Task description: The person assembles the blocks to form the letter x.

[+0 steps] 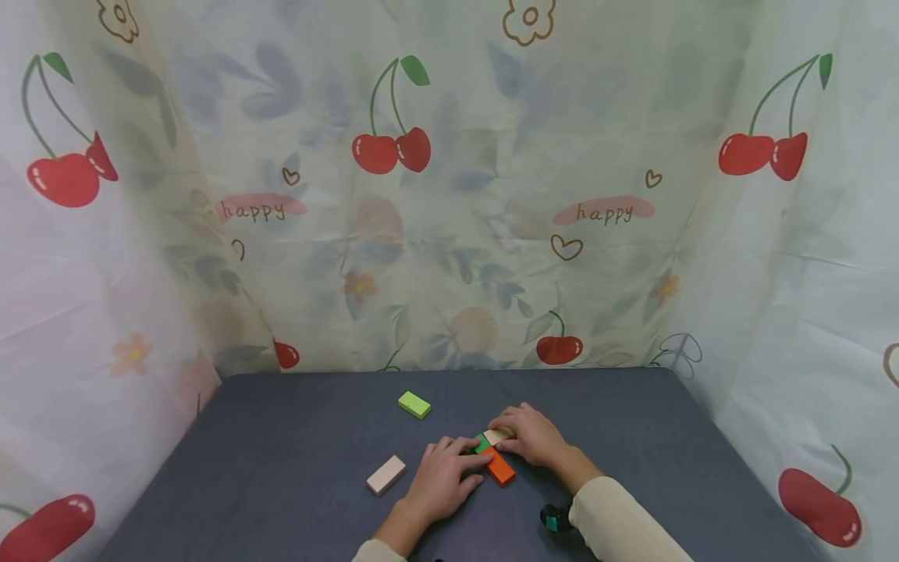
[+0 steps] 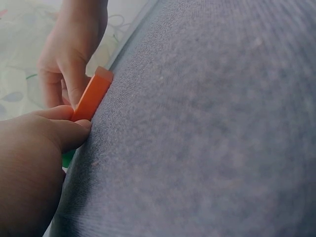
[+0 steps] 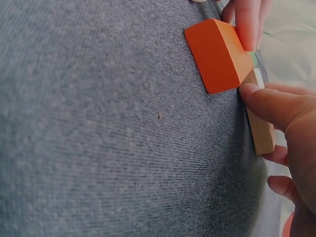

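Head: orange block (image 1: 501, 467) inside table edges (image 1: 562, 372)

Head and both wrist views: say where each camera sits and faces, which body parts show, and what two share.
Head: on the head, facing forward and down over the gray tabletop to the cherry-print cloth; left hand, right hand and cream sleeves show.
Left wrist: worn there, facing past the left hand to the orange block; right hand beyond.
Right wrist: worn there, facing the orange block and the pale wooden block by the right hand; left fingers at top.
Shared: both wrist views show the orange block and both hands.
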Available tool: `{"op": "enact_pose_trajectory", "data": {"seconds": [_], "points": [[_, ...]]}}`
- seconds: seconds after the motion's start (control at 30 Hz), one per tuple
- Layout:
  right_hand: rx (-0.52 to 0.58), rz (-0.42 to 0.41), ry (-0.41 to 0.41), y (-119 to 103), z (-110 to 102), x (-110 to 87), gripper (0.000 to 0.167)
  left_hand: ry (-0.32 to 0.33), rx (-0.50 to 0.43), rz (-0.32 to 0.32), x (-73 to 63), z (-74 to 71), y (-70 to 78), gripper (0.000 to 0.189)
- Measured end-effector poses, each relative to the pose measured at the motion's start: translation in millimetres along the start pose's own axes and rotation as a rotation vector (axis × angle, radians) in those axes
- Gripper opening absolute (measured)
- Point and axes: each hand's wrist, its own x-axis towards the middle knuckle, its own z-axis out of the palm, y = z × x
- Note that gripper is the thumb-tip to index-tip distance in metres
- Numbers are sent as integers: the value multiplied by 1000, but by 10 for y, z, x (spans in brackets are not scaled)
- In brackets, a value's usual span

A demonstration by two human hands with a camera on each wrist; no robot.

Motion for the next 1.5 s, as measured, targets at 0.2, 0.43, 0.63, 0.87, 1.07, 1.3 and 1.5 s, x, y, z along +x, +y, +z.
{"op": "enact_pose_trajectory", "data": {"seconds": [0.2, 0.43, 0.63, 0.87, 1.07, 1.3, 1.5], "points": [[28, -3, -12, 0, -4, 7, 30, 1, 4, 3, -2, 5, -3, 39], [41, -15, -24, 13, -8, 19, 29, -1, 7, 3, -2, 9, -3, 39], [62, -26, -29, 21, -27, 24, 29, 2, 11, 5, 1, 12, -2, 39], [64, -54, -27, 14, -34, 30, 28, -4, 5, -1, 2, -2, 8, 39], [111, -38, -34, -2, -55, 23, 28, -2, 5, -3, 1, -16, 15, 39], [188, -38, 30, 33, -75, -3, 30, 1, 11, -3, 1, -16, 16, 39], [187, -67, 70, 46, -95, -51, 32, -5, 15, -7, 3, -19, 11, 39]]}}
